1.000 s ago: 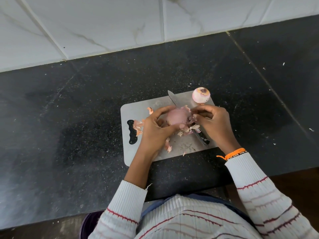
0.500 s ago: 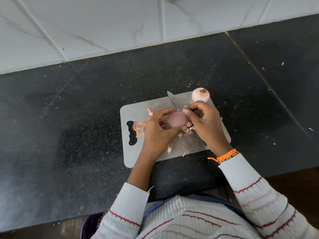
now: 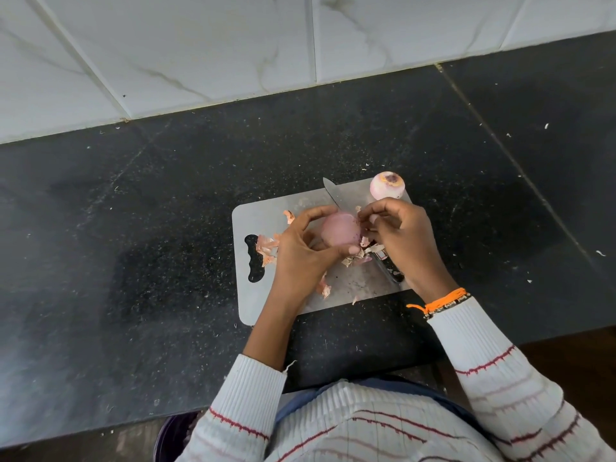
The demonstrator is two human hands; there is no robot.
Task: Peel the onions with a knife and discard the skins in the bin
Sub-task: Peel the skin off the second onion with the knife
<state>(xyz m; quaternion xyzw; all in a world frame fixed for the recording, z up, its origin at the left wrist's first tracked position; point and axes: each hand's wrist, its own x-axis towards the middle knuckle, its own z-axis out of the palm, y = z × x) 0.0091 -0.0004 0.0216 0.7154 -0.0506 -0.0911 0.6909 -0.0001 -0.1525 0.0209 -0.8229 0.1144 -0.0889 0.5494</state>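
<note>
My left hand (image 3: 300,251) grips a pale pink onion (image 3: 340,233) over the grey cutting board (image 3: 253,215). My right hand (image 3: 396,235) pinches a scrap of onion skin at the onion's right side. The knife lies flat on the board under my hands, its blade tip (image 3: 331,193) pointing away and its dark handle (image 3: 388,266) toward me. A second, peeled onion (image 3: 387,185) sits at the board's far right corner. Loose skins (image 3: 266,245) lie on the board to the left and below the onion.
The board lies on a black speckled counter (image 3: 133,261) backed by white tiled wall (image 3: 200,45). A dark purple bin (image 3: 171,438) shows below the counter's near edge, left of my body. Small skin flecks dot the counter at right.
My right hand has drawn back slightly from the onion's top to its right side, pinching skin. The onion has turned in my left hand, showing more bare surface.
</note>
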